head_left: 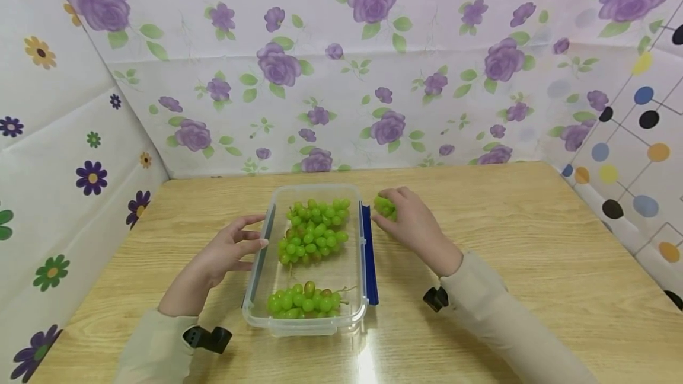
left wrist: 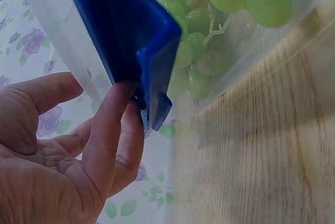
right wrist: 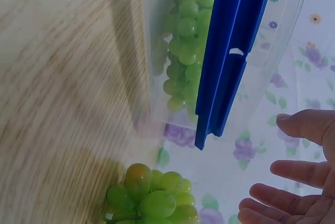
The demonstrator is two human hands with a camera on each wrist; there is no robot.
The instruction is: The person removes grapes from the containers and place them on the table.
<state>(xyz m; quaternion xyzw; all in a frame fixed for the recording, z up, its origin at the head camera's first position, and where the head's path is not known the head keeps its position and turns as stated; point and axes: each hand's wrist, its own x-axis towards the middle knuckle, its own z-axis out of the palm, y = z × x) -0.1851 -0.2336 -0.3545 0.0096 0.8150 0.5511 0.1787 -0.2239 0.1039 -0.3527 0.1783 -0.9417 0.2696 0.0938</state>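
Note:
A clear plastic food container (head_left: 312,328) with blue side latches stands on the table, holding several bunches of green grapes (head_left: 309,242). My left hand (head_left: 229,250) is at its left side. In the left wrist view, fingertips of the left hand (left wrist: 78,150) touch the blue latch (left wrist: 128,35). On the other side, my right hand (head_left: 413,218) is over a separate bunch of grapes (head_left: 385,207) lying right of the container. The right wrist view shows the right hand (right wrist: 293,182) with spread fingers, apart from this bunch (right wrist: 157,195).
Another blue latch (head_left: 369,253) sticks out along the container's right side. The wooden table (head_left: 533,265) meets a flowered cloth wall (head_left: 331,88) at the back, with patterned sheets at the left and right.

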